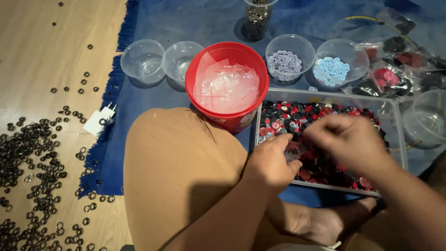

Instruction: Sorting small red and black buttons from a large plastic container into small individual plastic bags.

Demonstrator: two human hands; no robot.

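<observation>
Head view: both hands [272, 162] [346, 139] pinch a small clear bag [293, 151] over the button tray [395, 116].

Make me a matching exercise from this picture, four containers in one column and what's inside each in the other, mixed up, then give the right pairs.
Containers:
1. red bucket
2. clear rectangular tray
3. round clear bowl right of the bucket
4. round clear bowl at far left

Contents:
A. pale grey-lilac buttons
B. nothing that can be seen
C. clear plastic bags
D. mixed red, black and white buttons

Pairs: 1-C, 2-D, 3-A, 4-B

Both hands, left and right, work over the tray.
</observation>
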